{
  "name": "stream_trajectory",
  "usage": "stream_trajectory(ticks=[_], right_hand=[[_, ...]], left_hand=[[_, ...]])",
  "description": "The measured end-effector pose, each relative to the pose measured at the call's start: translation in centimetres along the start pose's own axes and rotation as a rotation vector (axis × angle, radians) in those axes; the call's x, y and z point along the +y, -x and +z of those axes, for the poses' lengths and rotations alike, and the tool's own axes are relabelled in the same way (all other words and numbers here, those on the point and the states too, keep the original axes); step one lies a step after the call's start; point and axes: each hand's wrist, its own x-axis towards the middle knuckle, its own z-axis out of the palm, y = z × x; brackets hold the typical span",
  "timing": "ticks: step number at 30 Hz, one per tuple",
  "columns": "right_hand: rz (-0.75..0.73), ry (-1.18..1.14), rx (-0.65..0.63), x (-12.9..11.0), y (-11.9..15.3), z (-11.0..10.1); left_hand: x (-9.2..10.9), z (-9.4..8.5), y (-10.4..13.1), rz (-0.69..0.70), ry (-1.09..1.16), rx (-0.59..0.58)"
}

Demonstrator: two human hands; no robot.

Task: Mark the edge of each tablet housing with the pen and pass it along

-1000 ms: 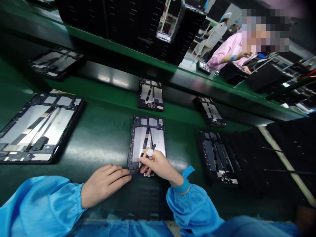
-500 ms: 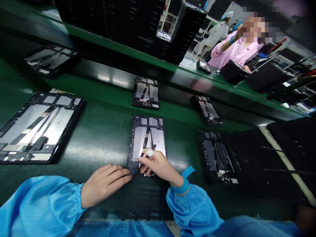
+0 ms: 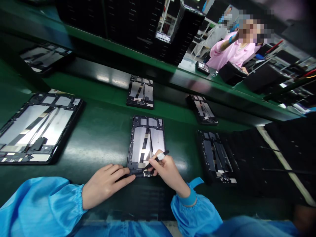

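Observation:
An opened tablet (image 3: 154, 140) lies in front of me with its inner parts facing up: a silvery plate, dark flat cables and small parts along its near edge. My right hand (image 3: 166, 167) pinches a dark pen-like tool (image 3: 153, 162) with a white wrap near its top. The tool's tip points down and left at the tablet's near edge. My left hand (image 3: 107, 184) rests palm down on the green bench, its fingers extended and fingertips touching the tablet's near left corner.
Opened tablets lie at the left (image 3: 40, 128) and right (image 3: 217, 156) of the green bench (image 3: 98, 131). More stand farther back (image 3: 140, 92) (image 3: 203, 110). Black stacked trays (image 3: 138, 26) rise behind. A person in pink (image 3: 229, 49) sits across at the upper right.
My right hand has moved right, and the tool now leans over more to the right. The fingers of my left hand have shifted slightly right. The far middle tablet appears farther left.

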Motion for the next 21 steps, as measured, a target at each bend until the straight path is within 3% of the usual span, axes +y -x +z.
stream_trajectory(ticks=[9, 16, 21], right_hand=[[-0.046, 0.042, 0.012, 0.9, 0.9, -0.2], [0.010, -0.027, 0.016, 1.1, 0.7, -0.2], [-0.003, -0.009, 0.022, 1.1, 0.7, 0.0]], left_hand=[[-0.3, 0.5, 0.2, -0.015, 0.049, 0.040], [-0.3, 1.2, -0.3, 0.021, 0.064, 0.182], [-0.2, 1.7, -0.2, 0.021, -0.033, 0.118]])
